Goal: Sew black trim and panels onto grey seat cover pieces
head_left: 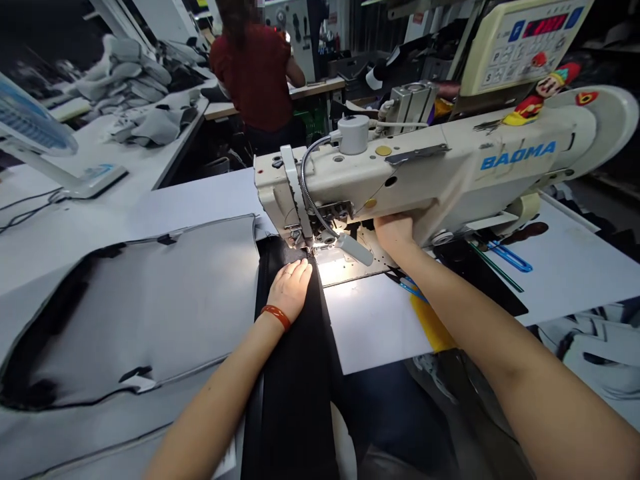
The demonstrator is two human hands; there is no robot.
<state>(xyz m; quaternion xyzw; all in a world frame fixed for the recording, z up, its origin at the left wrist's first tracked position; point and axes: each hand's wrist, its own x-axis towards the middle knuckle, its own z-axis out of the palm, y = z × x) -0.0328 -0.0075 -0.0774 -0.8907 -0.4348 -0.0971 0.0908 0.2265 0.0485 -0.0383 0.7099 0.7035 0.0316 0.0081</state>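
That black fabric strip point(295, 373) is running under the presser foot point(301, 248) at 12 o'clock, looking soft and limp, so flat pressure near the foot seems the best hold. The left hand point(289, 288) is lying open on it. The right hand point(395, 235) is disappearing behind the BAOMA sewing machine point(400, 157) arm, grip impossible to tell. A grey padded panel point(135, 313) is sitting at 9 o'clock.

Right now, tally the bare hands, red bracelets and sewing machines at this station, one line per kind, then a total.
Bare hands: 2 (left hand, right hand)
Red bracelets: 1 (red bracelet)
Sewing machines: 1 (BAOMA sewing machine)
Total: 4
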